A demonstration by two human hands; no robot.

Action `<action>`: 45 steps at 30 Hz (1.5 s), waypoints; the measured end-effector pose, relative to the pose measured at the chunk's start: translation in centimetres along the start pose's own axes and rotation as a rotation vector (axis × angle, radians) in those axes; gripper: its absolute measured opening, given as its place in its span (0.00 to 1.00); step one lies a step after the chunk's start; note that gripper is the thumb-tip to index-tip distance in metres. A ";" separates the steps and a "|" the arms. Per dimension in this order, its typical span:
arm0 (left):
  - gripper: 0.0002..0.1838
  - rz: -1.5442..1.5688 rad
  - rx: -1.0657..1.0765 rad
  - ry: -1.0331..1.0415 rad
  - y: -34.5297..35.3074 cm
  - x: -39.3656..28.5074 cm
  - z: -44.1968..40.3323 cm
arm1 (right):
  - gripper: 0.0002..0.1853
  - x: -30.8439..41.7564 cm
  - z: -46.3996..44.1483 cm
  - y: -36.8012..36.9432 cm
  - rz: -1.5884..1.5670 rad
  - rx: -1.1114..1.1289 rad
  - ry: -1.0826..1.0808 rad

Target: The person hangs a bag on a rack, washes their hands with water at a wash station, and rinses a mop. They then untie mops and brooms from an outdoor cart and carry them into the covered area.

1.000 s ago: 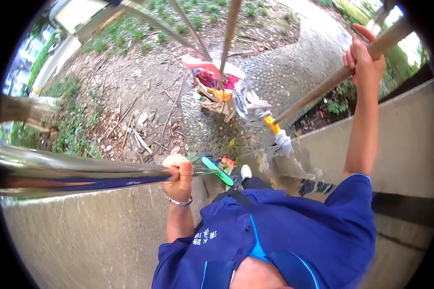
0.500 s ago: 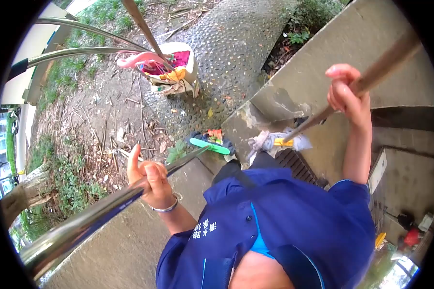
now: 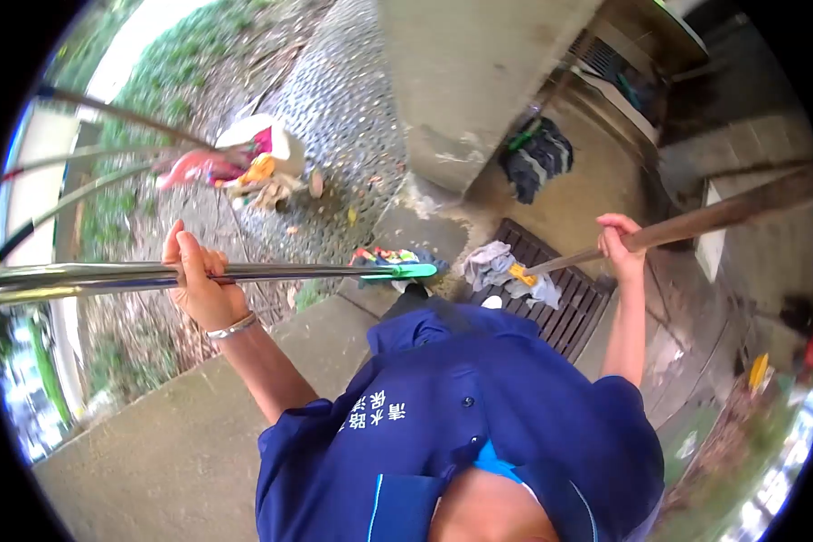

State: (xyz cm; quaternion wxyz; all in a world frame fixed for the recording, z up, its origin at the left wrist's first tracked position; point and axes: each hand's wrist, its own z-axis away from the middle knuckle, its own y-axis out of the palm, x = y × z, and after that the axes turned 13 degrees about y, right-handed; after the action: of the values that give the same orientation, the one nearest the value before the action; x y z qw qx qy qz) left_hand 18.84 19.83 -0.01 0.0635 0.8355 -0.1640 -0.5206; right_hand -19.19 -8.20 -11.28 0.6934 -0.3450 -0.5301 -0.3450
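My left hand [image 3: 203, 275] is closed around a shiny metal mop pole [image 3: 307, 271]. At its far end, a green mop clamp [image 3: 413, 270] and multicoloured cloth strips [image 3: 384, 258] are low near my feet. My right hand [image 3: 621, 248] is wrapped round the wooden handle [image 3: 705, 217] of a second mop. That mop has a yellow clamp [image 3: 520, 274] and a grey rag head [image 3: 488, 265], which lies over a dark slatted drain grate [image 3: 569, 330]. A silver bracelet [image 3: 232, 327] circles my left wrist.
Ahead to the left, a white bucket [image 3: 285, 144] holds pink and orange mop heads with several poles leaning out. A dark mop head [image 3: 539, 161] lies on the wet concrete beyond a low wall [image 3: 465, 81]. A pebbled path [image 3: 334, 99] runs forward; a concrete ledge [image 3: 172, 425] is at left.
My view has turned right, bringing the dark mop head and more of the grate into sight. Both hands have lowered; the poles now lie closer to level. My grip on each mop stays.
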 end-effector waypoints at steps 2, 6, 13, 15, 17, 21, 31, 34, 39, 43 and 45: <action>0.12 -0.032 0.035 -0.146 2.6 0.8 1.1 | 0.06 -1.6 2.5 -4.3 -0.069 -0.143 0.005; 0.05 0.078 0.075 -0.281 6.2 3.2 5.0 | 0.06 -1.6 8.1 -11.5 -0.200 -0.390 -0.043; 0.09 0.162 0.354 -0.369 13.1 4.1 17.7 | 0.07 -2.0 15.1 -17.6 -0.248 -0.620 -0.104; 0.08 0.188 0.391 -0.358 14.7 4.5 19.2 | 0.07 -2.0 16.7 -18.0 -0.237 -0.742 -0.088; 0.09 0.316 0.415 -0.368 15.9 4.6 19.6 | 0.06 -2.0 18.1 -18.5 -0.235 -0.870 -0.077; 0.11 0.279 0.372 -0.320 18.6 5.6 22.0 | 0.05 -2.0 21.0 -20.0 -0.189 -0.981 -0.077; 0.15 0.283 0.935 -0.139 28.2 2.9 29.4 | 0.05 -3.6 26.6 -22.1 -0.117 -1.325 -0.077; 0.19 0.414 1.024 -0.064 34.7 -2.7 28.2 | 0.04 -3.8 28.3 -22.4 -0.114 -1.388 -0.137; 0.19 0.701 1.097 0.194 41.1 -12.3 25.4 | 0.03 -4.6 29.9 -22.9 -0.126 -1.551 -0.173; 0.19 0.850 1.176 0.262 44.8 -15.5 22.1 | 0.02 -5.1 29.1 -23.5 -0.171 -1.548 -0.153; 0.20 1.112 1.357 0.109 46.6 -14.7 19.1 | 0.02 -5.5 28.1 -24.0 -0.169 -1.593 -0.164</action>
State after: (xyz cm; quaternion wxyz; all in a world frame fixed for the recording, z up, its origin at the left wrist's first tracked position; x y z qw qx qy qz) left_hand -13.82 -17.66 16.76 -0.1948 0.5159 -0.8179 -0.1640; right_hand -54.52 3.58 -8.31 0.1695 -0.7189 -0.1985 -0.6442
